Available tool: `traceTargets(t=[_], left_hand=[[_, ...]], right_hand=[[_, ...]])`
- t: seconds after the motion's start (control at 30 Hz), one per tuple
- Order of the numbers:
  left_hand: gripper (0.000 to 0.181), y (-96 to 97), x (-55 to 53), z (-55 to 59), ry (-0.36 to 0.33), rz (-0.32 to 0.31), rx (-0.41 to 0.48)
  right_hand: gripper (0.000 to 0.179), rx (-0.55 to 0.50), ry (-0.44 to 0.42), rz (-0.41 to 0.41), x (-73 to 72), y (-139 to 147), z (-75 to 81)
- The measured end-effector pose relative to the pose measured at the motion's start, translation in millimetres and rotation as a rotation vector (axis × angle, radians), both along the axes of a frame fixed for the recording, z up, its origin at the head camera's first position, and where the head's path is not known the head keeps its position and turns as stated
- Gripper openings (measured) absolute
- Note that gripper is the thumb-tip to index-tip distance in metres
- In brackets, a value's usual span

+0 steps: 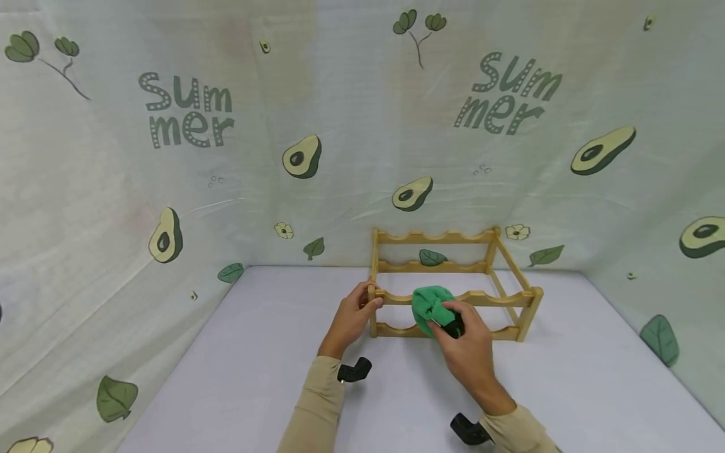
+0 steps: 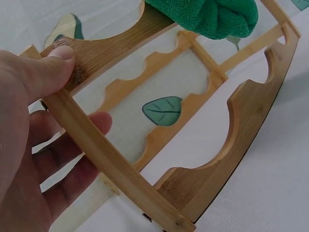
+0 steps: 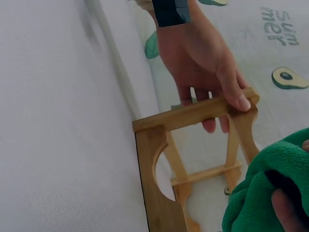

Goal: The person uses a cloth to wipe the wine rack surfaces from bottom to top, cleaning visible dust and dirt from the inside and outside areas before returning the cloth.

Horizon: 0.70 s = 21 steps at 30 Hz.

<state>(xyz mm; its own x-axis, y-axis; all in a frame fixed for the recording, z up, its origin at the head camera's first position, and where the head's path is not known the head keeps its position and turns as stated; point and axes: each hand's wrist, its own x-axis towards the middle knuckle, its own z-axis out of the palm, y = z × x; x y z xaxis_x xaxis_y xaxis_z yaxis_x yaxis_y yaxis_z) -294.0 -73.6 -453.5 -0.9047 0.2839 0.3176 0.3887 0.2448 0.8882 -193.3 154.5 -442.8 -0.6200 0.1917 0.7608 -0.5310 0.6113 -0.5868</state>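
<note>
A wooden wine rack point(image 1: 476, 296) with scalloped rails stands on the white table. My left hand point(image 1: 350, 316) grips its front left corner post. In the left wrist view the thumb point(image 2: 60, 60) lies on the end of the top front rail point(image 2: 111, 41), with the fingers behind the post point(image 2: 104, 142). A green terry cloth point(image 1: 428, 305) is bunched in my right hand point(image 1: 470, 349), over the middle of the top front rail. Thumb and fingers pinch the cloth beside a dark patch point(image 1: 455, 326). In the right wrist view, the thumb presses into a dark fold of the cloth point(image 3: 258, 186).
Behind the table point(image 1: 243, 371) hangs a pale curtain point(image 1: 351, 113) printed with avocados, leaves and lettering; it also runs along both sides. The rack's back rails point(image 1: 433, 238) stand close to it. Each wrist carries a black camera mount point(image 1: 355, 370).
</note>
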Motion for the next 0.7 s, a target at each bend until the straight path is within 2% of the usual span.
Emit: traceTargets(t=[0.17, 0.4, 0.53, 0.7], left_hand=[[0.027, 0.3, -0.4, -1.2, 0.001, -0.003, 0.007], [0.031, 1.4, 0.7, -1.2, -0.033, -0.007, 0.043], [0.032, 1.3, -0.1, -2.1, -0.032, -0.004, 0.03], [0.034, 0.3, -0.4, -3.3, -0.031, -0.023, 0.024]], right_hand=[[0.047, 0.002, 0.019, 0.02, -1.5, 1.1, -1.8], [0.046, 0.024, 0.012, 0.037, 0.0, -0.9, 0.7], [0.046, 0.03, 0.003, 0.035, 0.5, -1.7, 1.6], [0.045, 0.041, 0.035, 0.044, -0.9, -2.7, 0.0]])
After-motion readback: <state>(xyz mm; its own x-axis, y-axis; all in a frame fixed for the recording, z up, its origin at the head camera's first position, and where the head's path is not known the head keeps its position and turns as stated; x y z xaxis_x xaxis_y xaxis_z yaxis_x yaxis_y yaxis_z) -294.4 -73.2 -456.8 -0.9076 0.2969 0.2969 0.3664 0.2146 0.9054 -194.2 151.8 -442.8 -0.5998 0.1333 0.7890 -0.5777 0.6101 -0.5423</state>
